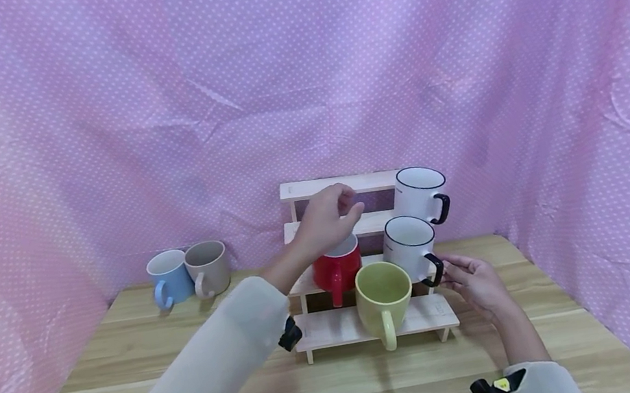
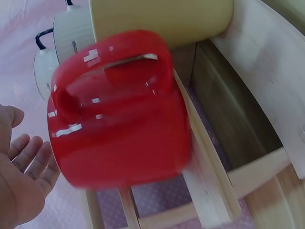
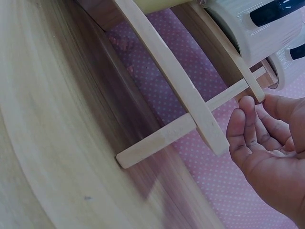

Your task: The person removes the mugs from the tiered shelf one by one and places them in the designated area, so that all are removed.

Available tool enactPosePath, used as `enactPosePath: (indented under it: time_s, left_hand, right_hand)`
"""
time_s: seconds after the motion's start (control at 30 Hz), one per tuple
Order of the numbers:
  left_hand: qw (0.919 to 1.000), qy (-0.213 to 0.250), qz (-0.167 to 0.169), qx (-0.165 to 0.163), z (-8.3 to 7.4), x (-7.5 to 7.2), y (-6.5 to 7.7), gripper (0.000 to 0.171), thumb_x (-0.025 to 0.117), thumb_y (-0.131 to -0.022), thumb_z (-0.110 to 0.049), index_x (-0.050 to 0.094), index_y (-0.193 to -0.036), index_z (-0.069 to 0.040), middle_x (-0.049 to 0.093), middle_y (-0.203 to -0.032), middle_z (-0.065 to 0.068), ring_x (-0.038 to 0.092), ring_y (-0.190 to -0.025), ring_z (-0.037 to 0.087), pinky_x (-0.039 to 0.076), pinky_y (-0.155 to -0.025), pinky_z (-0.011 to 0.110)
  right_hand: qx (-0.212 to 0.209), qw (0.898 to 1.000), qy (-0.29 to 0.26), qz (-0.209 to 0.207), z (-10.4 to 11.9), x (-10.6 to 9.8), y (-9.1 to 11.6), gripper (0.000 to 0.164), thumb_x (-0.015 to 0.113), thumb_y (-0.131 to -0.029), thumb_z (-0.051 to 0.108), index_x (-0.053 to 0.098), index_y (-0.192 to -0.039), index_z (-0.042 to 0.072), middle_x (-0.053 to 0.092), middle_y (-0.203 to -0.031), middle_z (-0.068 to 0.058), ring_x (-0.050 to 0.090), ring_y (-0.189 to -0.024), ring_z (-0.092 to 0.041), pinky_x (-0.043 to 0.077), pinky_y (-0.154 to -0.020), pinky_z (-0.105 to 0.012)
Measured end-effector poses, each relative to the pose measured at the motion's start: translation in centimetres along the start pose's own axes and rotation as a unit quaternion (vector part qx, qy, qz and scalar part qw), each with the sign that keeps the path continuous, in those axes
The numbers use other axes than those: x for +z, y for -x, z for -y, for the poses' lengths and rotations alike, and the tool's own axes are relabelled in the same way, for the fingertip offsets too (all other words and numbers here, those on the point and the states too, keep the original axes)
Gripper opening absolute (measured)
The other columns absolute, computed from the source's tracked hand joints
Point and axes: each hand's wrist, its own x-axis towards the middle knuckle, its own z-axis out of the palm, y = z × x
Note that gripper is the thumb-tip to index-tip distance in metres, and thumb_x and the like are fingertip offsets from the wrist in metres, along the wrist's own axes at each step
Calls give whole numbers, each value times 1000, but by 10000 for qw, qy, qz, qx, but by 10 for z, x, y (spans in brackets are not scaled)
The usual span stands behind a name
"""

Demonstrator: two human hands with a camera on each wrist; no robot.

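Note:
My left hand (image 1: 328,218) hovers over the red mug (image 1: 339,267), fingers loosely bent and holding nothing. In the left wrist view the fingers (image 2: 35,160) lie beside the mug's rim, apart from its handle. The red mug is on the second step of a tiered wooden rack (image 1: 336,325). My right hand (image 1: 476,284) pinches the end of a rack plank (image 3: 255,88) between thumb and fingertips, just under a white mug (image 1: 409,254) with a black handle. Another white mug (image 1: 415,197) stands higher behind it. A yellow mug (image 1: 383,303) sits on the lowest step.
A blue mug (image 1: 171,279) and a grey-beige mug (image 1: 210,270) stand side by side at the back left of the wooden table (image 1: 150,370). Pink dotted cloth (image 1: 295,75) hangs behind and along both sides.

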Motion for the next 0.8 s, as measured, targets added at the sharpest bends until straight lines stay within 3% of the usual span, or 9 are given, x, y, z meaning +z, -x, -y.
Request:
enactPosePath:
  time_s: [0.57, 0.8]
  left_hand:
    - [9986, 323, 418, 33, -40, 37, -17, 32, 63, -103, -25, 64, -126, -3, 68, -111, 5, 63, -103, 16, 54, -91, 25]
    - [9972, 587, 443, 129, -47, 57, -25, 30, 66, -101, -23, 64, -124, -3, 68, -107, 6, 63, -97, 14, 53, -80, 18]
  right_hand:
    - [-57, 9999, -74, 83, -3, 1, -1, 20, 54, -105, 1, 69, -108, 14, 75, -106, -4, 70, -85, -12, 60, -82, -26]
    - [-96, 9997, -116, 216, -1, -1, -1, 22, 54, -105, 1, 71, -107, 16, 76, -106, -3, 71, -87, -12, 59, -83, -26]
